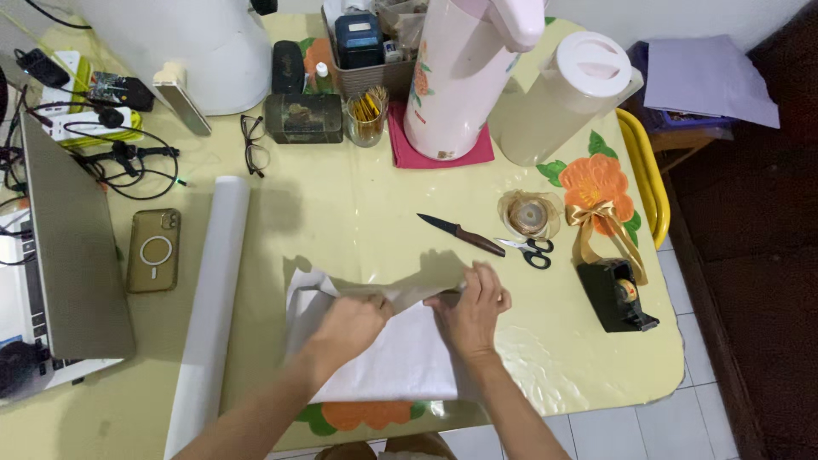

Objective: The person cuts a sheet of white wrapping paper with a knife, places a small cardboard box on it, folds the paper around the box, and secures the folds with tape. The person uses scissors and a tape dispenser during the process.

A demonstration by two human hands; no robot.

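Two hands | left hand [354,325], right hand [470,313]; fingers pinching white paper [400,362] | table [358,221]

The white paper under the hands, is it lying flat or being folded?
Being folded. The far edge of the white paper is lifted and turned over, pinched by the left hand and right hand; the near part lies flat.
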